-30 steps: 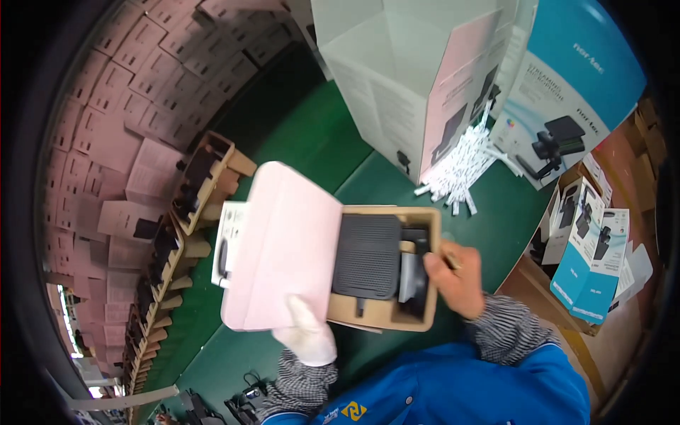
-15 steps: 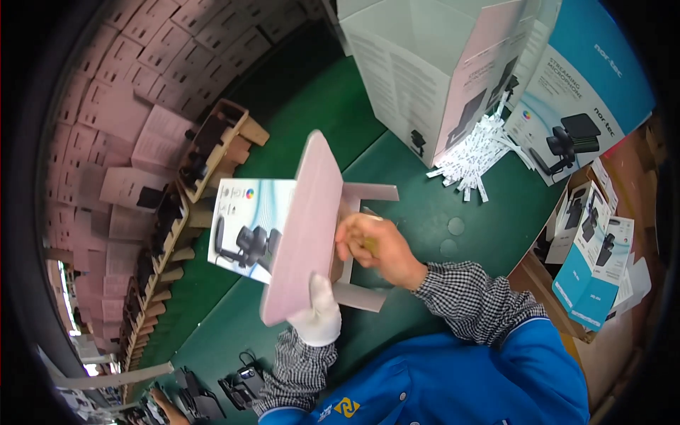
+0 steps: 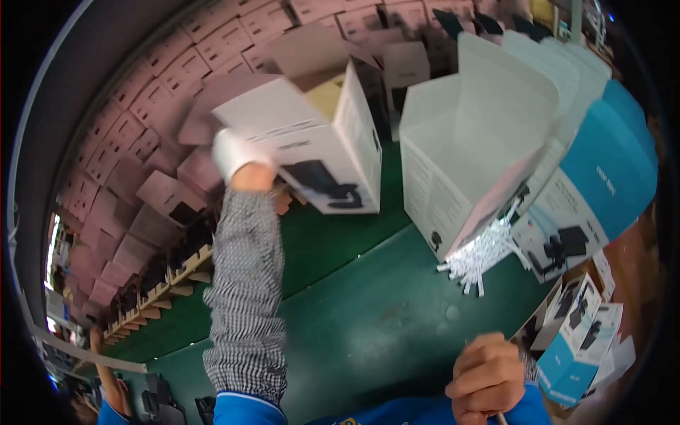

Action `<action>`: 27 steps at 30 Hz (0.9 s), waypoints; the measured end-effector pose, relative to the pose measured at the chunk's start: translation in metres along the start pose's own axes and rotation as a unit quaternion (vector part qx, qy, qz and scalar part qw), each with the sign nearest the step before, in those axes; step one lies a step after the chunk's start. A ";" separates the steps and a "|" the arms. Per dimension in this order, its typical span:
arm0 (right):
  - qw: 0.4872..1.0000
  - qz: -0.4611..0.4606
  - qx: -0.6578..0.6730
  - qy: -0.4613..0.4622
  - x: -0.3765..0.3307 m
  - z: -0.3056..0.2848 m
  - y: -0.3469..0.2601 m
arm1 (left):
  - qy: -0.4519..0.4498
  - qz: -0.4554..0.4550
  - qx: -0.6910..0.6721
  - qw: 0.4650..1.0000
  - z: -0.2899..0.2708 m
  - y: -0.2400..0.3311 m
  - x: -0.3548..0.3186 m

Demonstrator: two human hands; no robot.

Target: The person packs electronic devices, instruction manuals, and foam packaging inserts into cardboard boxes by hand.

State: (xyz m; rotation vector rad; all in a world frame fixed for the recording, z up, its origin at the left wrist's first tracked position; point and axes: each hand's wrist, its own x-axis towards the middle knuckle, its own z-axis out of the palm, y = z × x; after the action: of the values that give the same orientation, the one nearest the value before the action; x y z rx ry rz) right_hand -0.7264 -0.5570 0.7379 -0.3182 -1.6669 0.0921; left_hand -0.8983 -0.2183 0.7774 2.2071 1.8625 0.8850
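The green table (image 3: pixel 368 333) runs from lower left to upper right and serves as the reference here. Beyond its far edge, a wide bank of stacked pink cartons (image 3: pixel 142 170) fills the background. On the table's far right stands a large white carton (image 3: pixel 467 163) with its top flaps open, and just right of it a tall blue-and-white display box (image 3: pixel 602 184) leans upright. At the foot of the white carton, a heap of small white packets (image 3: pixel 482 258) lies on the table surface. Off the table's right edge, several small blue-and-white product boxes (image 3: pixel 577 340) stand together. Above the table's far middle, the left hand (image 3: pixel 237 152), in a white glove, is raised at arm's length and grips a white product box (image 3: pixel 319 142), which is tilted, clear of the table, with a pink flap open at its top. At the table's near edge, the bare right hand (image 3: pixel 489 379) is curled into a fist around a thin object I cannot identify.
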 end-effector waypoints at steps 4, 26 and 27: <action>0.944 0.302 -0.071 0.112 0.011 0.030 -0.006 | 0.292 -0.257 -0.523 0.759 0.039 0.080 0.056; 0.765 0.625 -0.141 0.071 0.065 0.248 0.476 | 0.106 0.026 0.261 0.959 -0.046 -0.336 0.289; 0.726 0.681 -0.068 0.071 0.070 0.243 0.474 | 0.034 0.013 0.262 0.964 -0.051 -0.328 0.288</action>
State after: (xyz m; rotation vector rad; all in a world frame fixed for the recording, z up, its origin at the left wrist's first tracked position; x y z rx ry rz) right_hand -0.8989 -0.0547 0.6580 -1.5793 -0.9564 1.0157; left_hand -1.1860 0.1139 0.7739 2.5111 2.3225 0.5122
